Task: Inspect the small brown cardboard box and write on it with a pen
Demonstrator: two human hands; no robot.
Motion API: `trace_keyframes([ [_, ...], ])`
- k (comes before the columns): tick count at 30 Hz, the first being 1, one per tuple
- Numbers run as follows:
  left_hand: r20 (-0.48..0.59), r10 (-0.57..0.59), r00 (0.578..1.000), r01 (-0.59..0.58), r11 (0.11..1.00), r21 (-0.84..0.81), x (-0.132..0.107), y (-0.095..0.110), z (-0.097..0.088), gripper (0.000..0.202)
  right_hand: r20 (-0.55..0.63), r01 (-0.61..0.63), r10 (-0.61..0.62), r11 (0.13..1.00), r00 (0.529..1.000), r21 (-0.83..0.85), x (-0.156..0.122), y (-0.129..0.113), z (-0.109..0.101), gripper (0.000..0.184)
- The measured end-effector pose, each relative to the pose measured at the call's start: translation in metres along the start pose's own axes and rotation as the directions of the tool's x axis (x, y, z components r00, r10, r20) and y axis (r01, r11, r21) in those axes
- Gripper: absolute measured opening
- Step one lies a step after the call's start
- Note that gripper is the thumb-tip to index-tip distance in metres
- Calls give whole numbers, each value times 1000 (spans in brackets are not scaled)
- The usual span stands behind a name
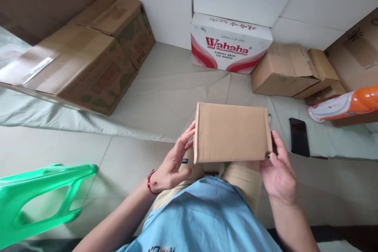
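Note:
A small plain brown cardboard box (232,132) is held in front of me above my lap, its flat side facing up. My left hand (174,163) grips its left edge, fingers curled against the side; a red cord circles that wrist. My right hand (279,171) holds the right edge, thumb and fingers pressed on the corner. Something small and dark shows at the box's lower right corner, too small to name.
A black phone (299,137) lies on the pale cloth (165,98) right of the box. Large brown cartons (88,55) stand left, a white Wahaha carton (230,45) behind, flattened cartons (291,71) and an orange-white bottle (345,106) right. A green plastic stool (38,197) is at lower left.

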State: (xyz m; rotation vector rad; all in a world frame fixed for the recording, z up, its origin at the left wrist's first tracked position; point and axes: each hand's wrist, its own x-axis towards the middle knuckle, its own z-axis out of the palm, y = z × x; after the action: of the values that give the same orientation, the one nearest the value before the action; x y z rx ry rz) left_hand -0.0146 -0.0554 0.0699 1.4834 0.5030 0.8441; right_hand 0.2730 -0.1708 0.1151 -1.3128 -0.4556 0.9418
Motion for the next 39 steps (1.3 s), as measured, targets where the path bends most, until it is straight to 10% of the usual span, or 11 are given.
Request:
trace_keyframes([
  [8, -362, -11, 932, 6, 1000, -15, -2, -5, 9, 78, 38, 126, -123, 985, 992, -114, 7, 12, -9, 41],
  [15, -219, 397, 891, -272, 854, 443, -4, 29, 19, 69, 2, 95, -95, 995, 996, -37, 10, 33, -20, 51],
  [20, -253, 193, 948, -107, 942, 319, -6, 40, 31, 56, -41, 206, -214, 967, 976, -148, 18, 14, -24, 49],
  [25, -75, -44, 996, 54, 990, 133, -22, 40, 41, 42, 328, 486, -358, 633, 874, -603, 77, -46, -3, 50],
  [28, 111, -4, 994, -26, 962, 271, -23, 38, 50, 49, 594, 686, -343, 389, 728, -615, 119, -59, 38, 43],
  [32, 201, 48, 978, -132, 894, 428, -11, 33, 59, 50, 750, 792, -265, 278, 607, -543, 145, -44, 80, 41],
  [35, 206, 71, 976, -159, 879, 450, -4, 32, 49, 33, 660, 747, -352, 259, 663, -612, 150, -41, 59, 34],
  [39, 59, 181, 982, -186, 844, 503, 4, 36, 23, 27, 316, 397, -414, 125, 854, -909, 165, -51, -22, 33],
])
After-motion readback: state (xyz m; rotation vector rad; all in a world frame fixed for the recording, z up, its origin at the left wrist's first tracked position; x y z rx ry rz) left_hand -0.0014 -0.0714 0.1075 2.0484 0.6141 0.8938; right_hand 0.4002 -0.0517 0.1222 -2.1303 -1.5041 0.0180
